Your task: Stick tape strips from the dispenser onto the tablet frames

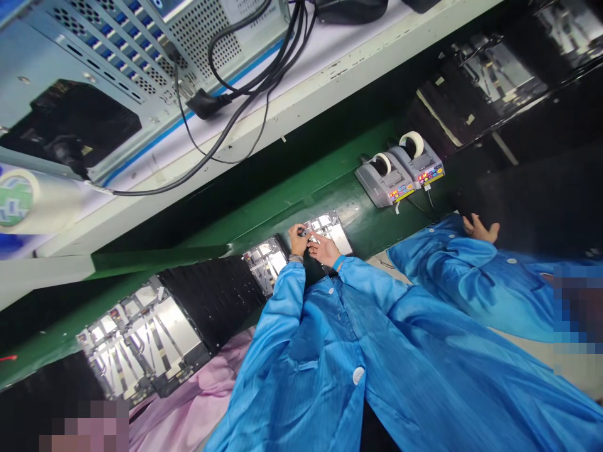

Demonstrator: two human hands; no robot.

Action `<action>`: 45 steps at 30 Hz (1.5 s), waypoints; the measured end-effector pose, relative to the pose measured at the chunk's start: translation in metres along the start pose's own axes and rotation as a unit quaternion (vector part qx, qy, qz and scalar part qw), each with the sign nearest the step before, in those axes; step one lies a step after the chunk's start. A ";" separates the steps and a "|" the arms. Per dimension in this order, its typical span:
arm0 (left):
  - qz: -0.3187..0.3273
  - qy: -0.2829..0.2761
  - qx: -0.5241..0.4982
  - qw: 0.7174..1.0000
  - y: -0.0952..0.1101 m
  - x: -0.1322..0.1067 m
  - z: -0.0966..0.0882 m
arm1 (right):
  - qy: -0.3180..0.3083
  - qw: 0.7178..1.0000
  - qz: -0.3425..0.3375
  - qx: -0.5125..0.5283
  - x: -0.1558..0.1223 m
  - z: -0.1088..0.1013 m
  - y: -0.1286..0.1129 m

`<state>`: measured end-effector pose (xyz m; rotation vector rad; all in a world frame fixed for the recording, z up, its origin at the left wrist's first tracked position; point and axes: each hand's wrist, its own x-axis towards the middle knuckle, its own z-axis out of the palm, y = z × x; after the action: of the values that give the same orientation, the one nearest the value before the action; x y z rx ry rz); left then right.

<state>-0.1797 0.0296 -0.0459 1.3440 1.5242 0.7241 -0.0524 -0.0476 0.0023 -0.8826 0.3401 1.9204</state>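
My left hand (297, 241) is curled, thumb and forefinger pinched together above a metal-and-circuit panel (340, 231) on the green bench. Meeting it from the right is my right hand (325, 250), its thumb and fingers drawn toward the left fingertips. Something small may be between the fingertips, but it is too small to name. My hands cover the left and near parts of the panel. A similar open electronic panel (267, 263) lies just left of my left hand, attached to or touching a black sheet (211, 298).
Two grey tape dispensers (386, 182) with lit buttons stand right of the panel. Above is a white shelf edge (330, 78) with a computer case (188, 37) and hanging black cables (235, 125). Co-workers sit both sides; one's hand (481, 229) is at right. Another panel (146, 339) lies left.
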 end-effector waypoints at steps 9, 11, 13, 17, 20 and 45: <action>0.016 -0.009 0.010 1.000 0.003 0.001 0.000 | 0.042 0.988 -0.060 -0.138 -0.046 0.059 -0.016; 0.022 -0.017 0.012 1.000 0.005 0.001 0.000 | -0.005 0.950 -0.147 -0.274 -0.100 0.044 -0.056; 0.027 -0.029 0.017 0.999 0.007 0.002 -0.001 | -0.002 0.936 -0.201 -0.291 -0.172 -0.009 -0.117; 0.037 -0.053 0.036 0.997 0.010 0.003 -0.003 | 0.010 0.818 -0.438 -0.373 -0.293 -0.161 -0.223; 0.048 -0.059 0.066 0.995 0.013 0.003 -0.006 | 0.057 0.844 -0.425 -0.322 -0.304 -0.183 -0.217; 0.051 -0.069 0.159 0.984 0.022 -0.003 -0.012 | 0.129 0.766 -0.329 -0.537 0.010 0.003 -0.010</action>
<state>-0.1818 0.0340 -0.0208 1.6827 1.5124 0.4503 -0.0478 -0.0343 -0.0009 -1.7142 -0.9368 1.1881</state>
